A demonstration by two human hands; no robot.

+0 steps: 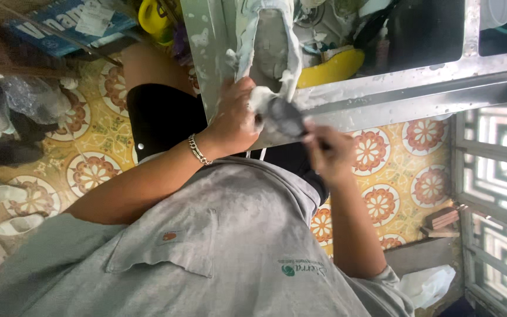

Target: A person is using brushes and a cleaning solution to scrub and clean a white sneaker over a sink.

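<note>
A pale sneaker (268, 44) covered in soapy foam rests sole-up on the wet metal rim of a sink (418, 88). My left hand (236, 120), with a chain bracelet on the wrist, grips the shoe at its near end. My right hand (331, 154) is closed on the handle of a dark scrubbing brush (286, 117), whose head presses against the foamy end of the shoe right beside my left fingers. My grey shirt fills the bottom of the view.
A yellow sponge-like item (333, 67) and dark basins lie in the sink. The floor has orange floral tiles (382, 202). Sandals and shoes (4, 194) sit at left. A white metal gate (494, 176), wooden blocks (441, 220) and a white bag (426, 285) are at right.
</note>
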